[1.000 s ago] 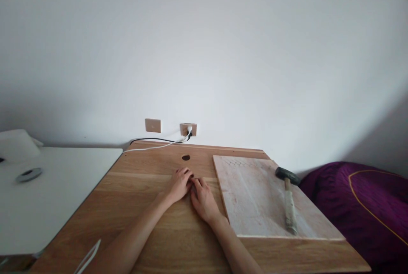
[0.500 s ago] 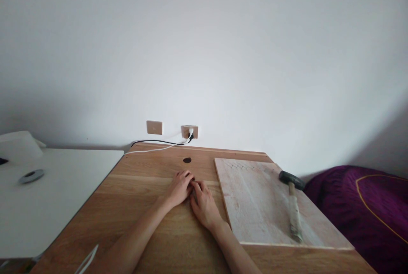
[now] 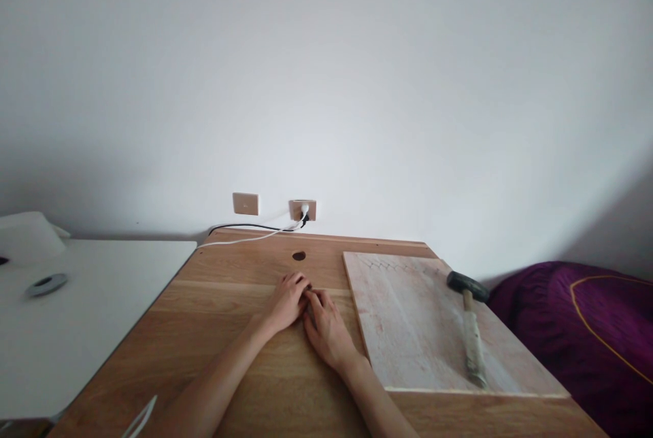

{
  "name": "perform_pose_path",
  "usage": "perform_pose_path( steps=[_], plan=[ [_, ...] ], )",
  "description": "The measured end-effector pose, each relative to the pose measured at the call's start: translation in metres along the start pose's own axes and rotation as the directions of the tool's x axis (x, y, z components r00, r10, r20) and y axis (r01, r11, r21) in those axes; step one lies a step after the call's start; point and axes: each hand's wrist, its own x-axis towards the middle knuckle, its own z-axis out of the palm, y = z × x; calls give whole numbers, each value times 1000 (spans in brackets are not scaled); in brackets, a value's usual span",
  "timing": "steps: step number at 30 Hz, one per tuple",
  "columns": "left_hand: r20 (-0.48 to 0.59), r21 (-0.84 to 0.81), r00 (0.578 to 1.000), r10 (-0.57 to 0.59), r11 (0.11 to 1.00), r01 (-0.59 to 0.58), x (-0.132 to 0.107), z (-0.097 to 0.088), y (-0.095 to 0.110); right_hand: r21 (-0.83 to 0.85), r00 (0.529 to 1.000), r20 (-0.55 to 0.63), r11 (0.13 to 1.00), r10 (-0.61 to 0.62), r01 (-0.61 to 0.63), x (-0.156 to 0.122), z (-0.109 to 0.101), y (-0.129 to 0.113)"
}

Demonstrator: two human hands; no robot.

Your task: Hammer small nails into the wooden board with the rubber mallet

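On the wooden table (image 3: 204, 329), my left hand (image 3: 289, 298) and my right hand (image 3: 327, 330) meet at the fingertips. Both have their fingers curled and closed. A small dark bit shows between the fingertips, too small and too covered to name. Right of my right hand lies a pale wooden board (image 3: 408, 329). A mallet (image 3: 468, 288) with a black head and a worn, wrapped handle rests on the board's right side. A zigzag row of small dark marks or thin pieces (image 3: 390, 266) runs along the board's far edge.
Beyond my hands the table has a round hole (image 3: 298, 256). Cords run to a wall socket (image 3: 303, 210) beside a blank plate (image 3: 245, 204). At left, a white table (image 3: 102, 302) bears a grey ring-shaped roll (image 3: 45, 285). A purple cushion-like thing (image 3: 551, 315) sits at right.
The view has shifted very slightly. My hands keep nearly the same place and pose, fingertips together; the mallet and board lie as before.
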Motion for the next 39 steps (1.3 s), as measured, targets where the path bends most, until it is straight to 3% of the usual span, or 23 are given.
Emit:
perform_pose_path(
  steps=[7, 39],
  plan=[
    [40, 7, 999, -15, 1000, 15, 1, -1, 0, -22, 999, 37, 1000, 23, -22, 0, 0, 1],
    [15, -7, 1000, -4, 1000, 4, 0, 4, -4, 18, 999, 39, 999, 37, -37, -1, -1, -3]
  ],
)
